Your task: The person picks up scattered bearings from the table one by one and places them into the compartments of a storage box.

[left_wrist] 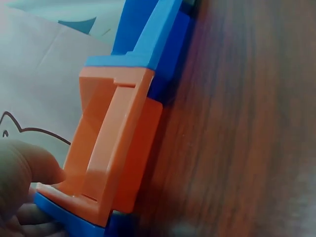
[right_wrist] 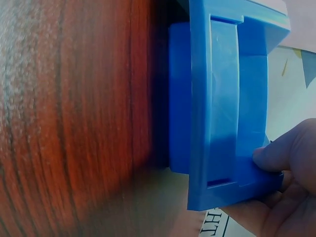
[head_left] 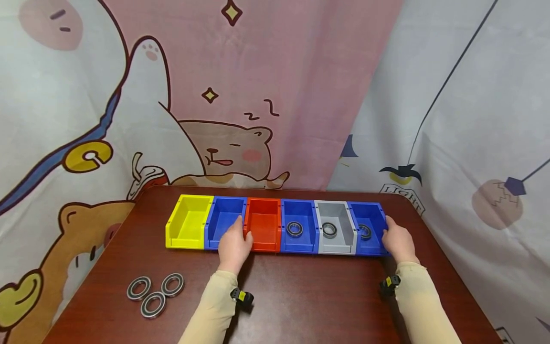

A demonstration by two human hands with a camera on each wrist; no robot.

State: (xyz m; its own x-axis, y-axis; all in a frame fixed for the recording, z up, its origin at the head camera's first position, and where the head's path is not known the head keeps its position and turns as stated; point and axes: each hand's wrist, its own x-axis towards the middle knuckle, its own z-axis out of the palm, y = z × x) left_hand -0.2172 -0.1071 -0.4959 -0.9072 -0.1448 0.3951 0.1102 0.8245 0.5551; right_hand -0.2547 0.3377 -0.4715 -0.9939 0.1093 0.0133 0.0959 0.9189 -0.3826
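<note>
Six joined bins stand in a row in the head view: yellow [head_left: 187,220], blue [head_left: 225,215], red [head_left: 264,220], blue [head_left: 299,210], grey [head_left: 337,208] and blue [head_left: 366,212]. My left hand [head_left: 235,246] pinches the wall between the left blue bin and the red one, its thumb [left_wrist: 42,165] on the red side. At the row's right end, my right hand [head_left: 399,242] grips the last blue bin's outer wall, thumb [right_wrist: 269,157] inside. One ring-shaped ball bearing lies in each of the three right-hand bins: middle blue [head_left: 294,229], grey [head_left: 329,230] and last blue [head_left: 364,232].
Three larger ball bearings, left [head_left: 139,288], right [head_left: 173,284] and front [head_left: 153,305], lie close together on the brown wooden table [head_left: 309,296], left of my left forearm. A curtain [head_left: 301,95] with cartoon prints hangs behind the table's back edge.
</note>
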